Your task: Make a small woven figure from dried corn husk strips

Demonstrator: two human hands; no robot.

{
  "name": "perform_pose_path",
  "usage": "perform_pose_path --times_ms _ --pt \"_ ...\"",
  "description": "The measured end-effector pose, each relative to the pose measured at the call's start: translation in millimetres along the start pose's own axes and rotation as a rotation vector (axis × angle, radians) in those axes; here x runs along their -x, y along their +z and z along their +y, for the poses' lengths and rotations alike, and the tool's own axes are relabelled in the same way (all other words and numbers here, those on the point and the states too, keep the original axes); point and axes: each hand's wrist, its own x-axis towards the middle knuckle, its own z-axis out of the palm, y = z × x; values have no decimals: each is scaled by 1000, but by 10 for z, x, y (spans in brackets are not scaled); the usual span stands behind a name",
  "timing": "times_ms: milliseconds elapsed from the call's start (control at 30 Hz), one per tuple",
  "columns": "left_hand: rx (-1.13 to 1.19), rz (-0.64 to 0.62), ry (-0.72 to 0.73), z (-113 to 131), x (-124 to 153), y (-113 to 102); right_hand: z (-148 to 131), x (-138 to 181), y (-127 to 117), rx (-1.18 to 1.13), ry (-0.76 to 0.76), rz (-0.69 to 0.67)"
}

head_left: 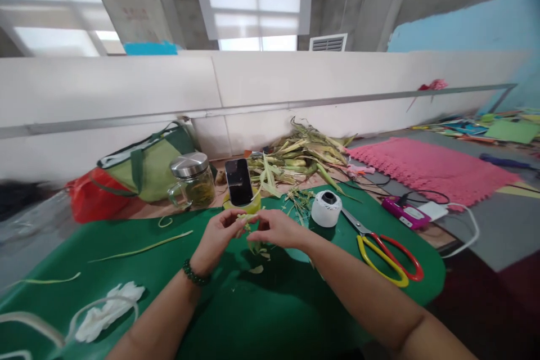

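Pinching a leaf strip (254, 246), the left hand (217, 234) and right hand (275, 228) both clamp it; keeping the fingertips close together probably prevents tearing.

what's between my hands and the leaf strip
Nothing visible. The left hand and right hand both pinch the leaf strip above the green mat; the phone stands behind them, apart.

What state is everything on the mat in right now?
Left hand, pinching the leaf strip.
Right hand, pinching the leaf strip too.
Leaf strip, held between both hands above the green mat.
Phone, propped upright, screen dark.
Glass jar, lid on.
White roll, standing on end.
Scissors, lying flat, unheld.
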Motion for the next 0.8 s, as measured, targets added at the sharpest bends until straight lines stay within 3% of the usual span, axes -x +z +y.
perform_pose_path --times_ms 100,200,300,400,600,667,800 --pt "91 72 -3 40 -4 -34 -107 84 -327 65 19 114" --pt "204 109 -22 53 -14 -65 -297 297 -685 355 36 206" --pt "263 107 -24 49 -19 -79 -424 539 -833 669 170 144" --pt "304 89 -17 44 -17 -82 -326 650 -697 827 375 -6" --pt "348 112 18 56 -34 -111 -18 586 -208 848 443 -116" --pt "359 132 7 63 -42 -122 -115 636 -82 781 351 -145" --pt "386 121 -4 73 -40 -126 -396 771 37 447 -57 -382"
